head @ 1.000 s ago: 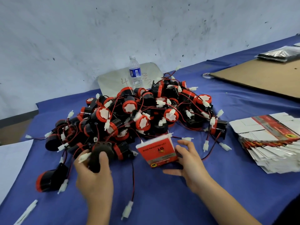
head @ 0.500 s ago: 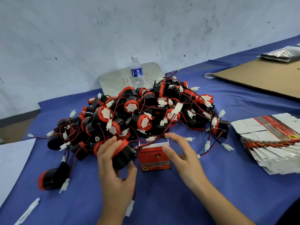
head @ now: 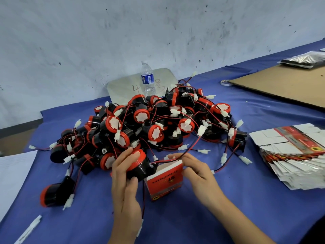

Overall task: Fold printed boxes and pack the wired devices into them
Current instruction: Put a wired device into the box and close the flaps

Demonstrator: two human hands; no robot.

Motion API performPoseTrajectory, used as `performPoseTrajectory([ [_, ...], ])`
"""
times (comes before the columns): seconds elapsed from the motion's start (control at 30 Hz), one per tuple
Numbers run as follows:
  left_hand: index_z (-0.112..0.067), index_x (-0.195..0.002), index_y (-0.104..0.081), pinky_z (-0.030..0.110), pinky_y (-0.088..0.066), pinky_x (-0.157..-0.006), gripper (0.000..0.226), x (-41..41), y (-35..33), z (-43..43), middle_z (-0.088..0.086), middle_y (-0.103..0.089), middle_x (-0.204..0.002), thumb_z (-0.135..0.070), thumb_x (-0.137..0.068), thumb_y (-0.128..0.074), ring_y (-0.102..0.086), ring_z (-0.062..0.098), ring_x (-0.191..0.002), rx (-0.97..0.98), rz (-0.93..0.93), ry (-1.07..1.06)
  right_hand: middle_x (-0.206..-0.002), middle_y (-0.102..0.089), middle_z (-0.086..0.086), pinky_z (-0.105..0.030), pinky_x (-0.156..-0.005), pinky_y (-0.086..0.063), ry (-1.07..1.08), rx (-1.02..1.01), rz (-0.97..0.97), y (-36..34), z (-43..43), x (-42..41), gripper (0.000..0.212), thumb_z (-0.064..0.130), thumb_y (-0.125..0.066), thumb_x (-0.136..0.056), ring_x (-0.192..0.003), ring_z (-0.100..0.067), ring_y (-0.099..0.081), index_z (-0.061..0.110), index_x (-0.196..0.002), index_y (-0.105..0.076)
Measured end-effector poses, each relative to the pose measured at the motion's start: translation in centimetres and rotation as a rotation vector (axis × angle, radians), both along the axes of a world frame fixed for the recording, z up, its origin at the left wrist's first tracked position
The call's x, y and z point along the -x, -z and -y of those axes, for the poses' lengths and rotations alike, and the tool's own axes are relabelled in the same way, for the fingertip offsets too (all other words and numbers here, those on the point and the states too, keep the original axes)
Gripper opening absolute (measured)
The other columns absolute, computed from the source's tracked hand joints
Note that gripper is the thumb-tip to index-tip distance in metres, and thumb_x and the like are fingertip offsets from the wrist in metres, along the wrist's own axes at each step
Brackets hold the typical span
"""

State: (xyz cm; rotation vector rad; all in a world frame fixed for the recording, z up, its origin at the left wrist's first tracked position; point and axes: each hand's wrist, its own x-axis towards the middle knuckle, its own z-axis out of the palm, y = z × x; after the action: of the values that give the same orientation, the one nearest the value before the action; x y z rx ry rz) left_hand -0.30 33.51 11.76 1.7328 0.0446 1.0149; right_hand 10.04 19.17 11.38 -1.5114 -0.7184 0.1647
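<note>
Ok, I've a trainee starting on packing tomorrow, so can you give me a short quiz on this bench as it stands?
1. True or false: the left hand holds a device.
2. Which hand holds the box?
3. The flat boxes lie where from the pile? A left, B right, C behind.
Key: 1 true; 2 the right hand; 3 B.

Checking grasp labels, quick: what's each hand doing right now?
Left hand: closed around a black-and-red device.
Right hand: pinching the top edge of the red box.
</note>
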Motion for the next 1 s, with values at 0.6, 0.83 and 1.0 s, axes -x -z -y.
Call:
performPoseTrajectory([
  [0.6, -0.043, -0.138, -0.046, 0.011, -0.032, -0.105, 0.052, -0.3, -0.6, 1.8, 0.0, -0.035, -0.153, -0.017, -0.093, -0.044, -0.035, 0.004, -0.139, -0.315, -0.103, 0.124, -0.088, -0.075, 0.001, -0.014, -0.07, -0.05, 0.061, -0.245, -0.338, -1.0, 0.7, -0.1, 0.024, 0.019, -0.048, -0.097, -0.082, -0.008, -0.069, 0.008, -0.104, -0.068],
  [0.83, -0.049, -0.133, -0.049, 0.017, -0.045, -0.096, 0.046, -0.1, -0.8, 2.5, -0.016, -0.051, -0.14, -0.033, -0.09, -0.05, -0.049, 0.01, -0.13, -0.185, -0.146, 0.176, -0.08, -0.072, -0.005, -0.02, -0.072, -0.053, 0.115, -0.303, -0.453, -1.0, 0.8, -0.4, 0.024, 0.006, -0.046, -0.098, -0.08, -0.015, -0.068, 0.006, -0.092, -0.069],
  [1.0, -0.037, -0.119, -0.062, 0.008, -0.046, -0.072, 0.032, 0.1, -1.3, 2.4, -0.012, -0.058, -0.131, -0.029, -0.092, -0.048, -0.061, 0.014, -0.112, -0.395, -0.156, 0.095, -0.073, -0.067, -0.006, -0.02, -0.07, -0.052, 0.141, -0.364, -0.429, -1.0, 1.0, -0.4, 0.025, 0.004, -0.045, -0.099, -0.073, -0.014, -0.065, 0.01, -0.112, -0.065],
])
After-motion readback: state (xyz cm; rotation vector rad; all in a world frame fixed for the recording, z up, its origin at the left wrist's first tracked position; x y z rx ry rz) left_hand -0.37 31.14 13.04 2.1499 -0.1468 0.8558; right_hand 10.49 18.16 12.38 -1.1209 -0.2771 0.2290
